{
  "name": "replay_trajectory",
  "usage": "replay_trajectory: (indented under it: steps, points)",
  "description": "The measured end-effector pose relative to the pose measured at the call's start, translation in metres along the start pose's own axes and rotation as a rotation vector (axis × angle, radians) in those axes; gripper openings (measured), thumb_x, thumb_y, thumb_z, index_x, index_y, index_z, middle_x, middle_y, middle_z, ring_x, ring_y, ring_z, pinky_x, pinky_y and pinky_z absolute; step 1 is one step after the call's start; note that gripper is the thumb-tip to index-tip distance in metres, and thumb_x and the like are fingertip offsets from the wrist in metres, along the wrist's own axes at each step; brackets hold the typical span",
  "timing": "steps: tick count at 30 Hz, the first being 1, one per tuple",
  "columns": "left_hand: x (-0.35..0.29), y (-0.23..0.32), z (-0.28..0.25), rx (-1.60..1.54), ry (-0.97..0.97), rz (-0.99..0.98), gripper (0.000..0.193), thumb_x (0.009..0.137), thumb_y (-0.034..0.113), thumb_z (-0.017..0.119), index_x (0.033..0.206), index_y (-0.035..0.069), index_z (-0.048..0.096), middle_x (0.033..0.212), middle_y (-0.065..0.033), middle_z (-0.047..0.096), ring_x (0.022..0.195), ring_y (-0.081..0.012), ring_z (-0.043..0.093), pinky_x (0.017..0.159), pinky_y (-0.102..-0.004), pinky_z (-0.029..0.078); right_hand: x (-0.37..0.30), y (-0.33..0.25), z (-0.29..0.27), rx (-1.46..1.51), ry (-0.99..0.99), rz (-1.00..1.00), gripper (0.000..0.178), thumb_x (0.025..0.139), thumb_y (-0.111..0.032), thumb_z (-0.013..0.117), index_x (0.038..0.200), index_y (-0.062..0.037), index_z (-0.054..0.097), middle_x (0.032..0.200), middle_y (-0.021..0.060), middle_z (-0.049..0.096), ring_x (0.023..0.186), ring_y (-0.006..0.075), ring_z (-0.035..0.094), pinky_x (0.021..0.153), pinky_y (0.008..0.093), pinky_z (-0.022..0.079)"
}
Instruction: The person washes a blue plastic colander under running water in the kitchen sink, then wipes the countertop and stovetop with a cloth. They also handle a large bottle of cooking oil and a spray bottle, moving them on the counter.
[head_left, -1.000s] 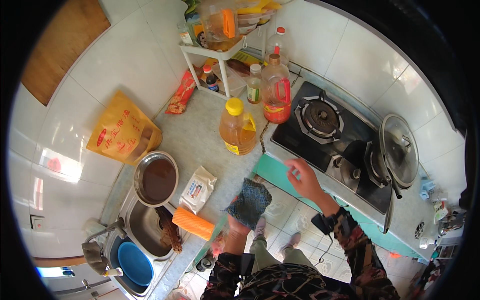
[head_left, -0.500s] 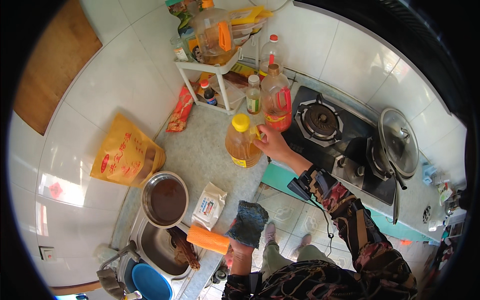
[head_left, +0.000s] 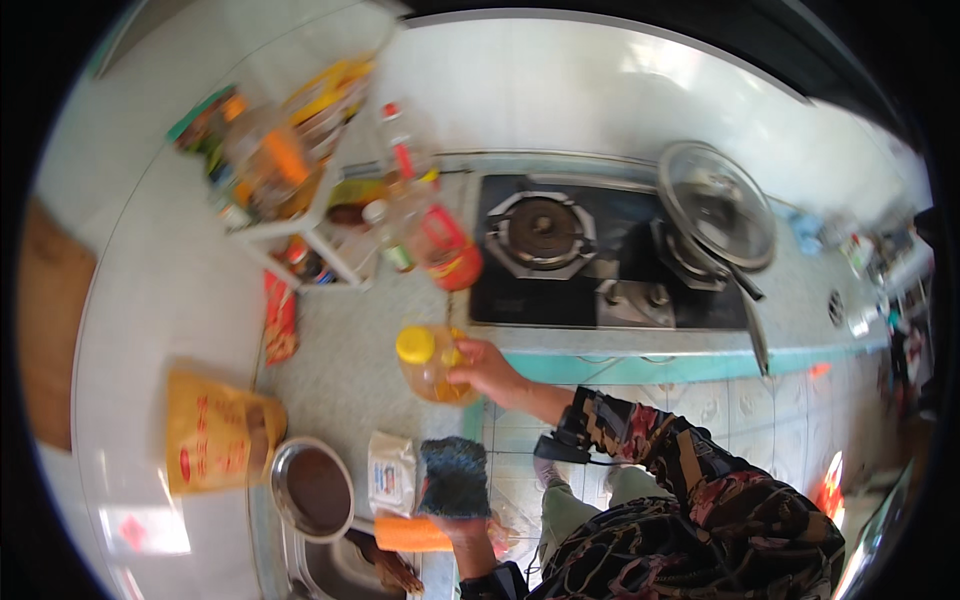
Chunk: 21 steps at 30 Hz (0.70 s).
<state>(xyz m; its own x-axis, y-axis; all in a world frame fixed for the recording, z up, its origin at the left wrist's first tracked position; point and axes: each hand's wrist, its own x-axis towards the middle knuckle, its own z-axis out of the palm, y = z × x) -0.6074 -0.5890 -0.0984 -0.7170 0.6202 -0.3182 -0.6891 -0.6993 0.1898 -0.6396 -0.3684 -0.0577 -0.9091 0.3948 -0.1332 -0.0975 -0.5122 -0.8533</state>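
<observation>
My right hand (head_left: pixel 487 372) is closed round the handle of a clear plastic jug (head_left: pixel 431 383) with a yellow cap. The jug is upright over the counter's front edge; whether its base touches the counter I cannot tell. Nearer to me, my left hand (head_left: pixel 466 527) grips a dark blue-grey cloth (head_left: pixel 453 476), which hides most of its fingers. Just left of the cloth lies a white soft packet (head_left: pixel 391 474), and an orange roll (head_left: pixel 412 533) is beside the left wrist. Behind the jug stands a large bottle with a red handle (head_left: pixel 440 245).
A steel bowl of brown liquid (head_left: pixel 312 489) stands by the sink (head_left: pixel 340 570), next to a yellow-brown bag (head_left: pixel 221 432). A white rack (head_left: pixel 322 240) holds bottles at the back left. On the right is a gas stove (head_left: pixel 560 297) with a glass-lidded pan (head_left: pixel 716 207).
The whole view has turned toward the stove and is partly blurred. My right hand has brought the jug closer to the cloth in my left hand. Both grips are kept.
</observation>
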Motion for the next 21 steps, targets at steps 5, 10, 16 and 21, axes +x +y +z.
replay_trajectory:
  steps: [5,10,16,21]
  points:
    - [-0.002,-0.017,-0.008,0.095,-0.119,-0.191,0.043,0.089,0.027,0.05,0.127,0.006,0.052,0.13,-0.0121,0.053,0.119,-0.0298,0.049,0.106,-0.0466,0.032,-0.104,-0.021,-0.062,-0.116,0.086,0.084,0.036,0.069,-0.002,0.064,0.105,-0.0012,0.063,0.09,-0.0007,0.062,0.083,0.0096,0.056,0.076,0.024,0.044]
    - [0.005,-0.068,-0.008,0.174,-0.183,-0.368,0.041,0.088,0.024,0.052,0.125,0.007,0.052,0.126,-0.0122,0.055,0.115,-0.0288,0.05,0.105,-0.0464,0.033,-0.23,-0.035,-0.138,-0.258,0.262,0.058,0.036,0.068,-0.002,0.065,0.103,-0.0004,0.064,0.089,0.0003,0.062,0.085,0.0095,0.055,0.077,0.0242,0.044]
    - [0.002,-0.18,0.0,0.259,-0.369,-0.729,0.033,0.091,0.028,0.045,0.114,0.007,0.055,0.115,-0.0116,0.056,0.107,-0.0285,0.051,0.099,-0.0433,0.037,-0.384,-0.061,-0.231,-0.033,0.538,-0.078,0.037,0.072,0.006,0.063,0.109,0.0022,0.062,0.103,0.0032,0.065,0.096,0.0112,0.059,0.087,0.0256,0.046]
    - [-0.015,-0.315,0.037,0.588,-0.469,-0.889,0.025,0.091,0.03,0.042,0.095,0.008,0.053,0.098,-0.0099,0.053,0.094,-0.0265,0.05,0.089,-0.0409,0.039,-0.483,-0.132,-0.317,0.068,0.771,-0.286,0.04,0.067,0.007,0.055,0.105,0.0025,0.064,0.1,0.0052,0.066,0.091,0.0145,0.061,0.088,0.0263,0.046]
